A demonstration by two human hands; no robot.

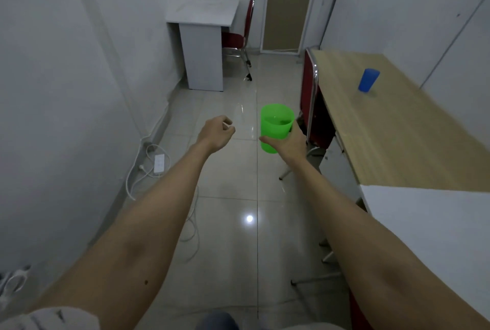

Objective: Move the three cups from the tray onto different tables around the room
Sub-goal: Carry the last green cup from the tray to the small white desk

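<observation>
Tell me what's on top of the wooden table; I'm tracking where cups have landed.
One blue cup stands upright on the wooden table, near the wall side. Nothing else shows on the visible top. The table's near end runs out of frame behind a white surface, so that part is unseen.

Desks and floor, narrow white-walled room.
Wooden desk along right wall, blue cup upright on it near the wall. White desk at far left, top blurred. Tiled floor carries a white power strip and loose cables by left wall.
</observation>
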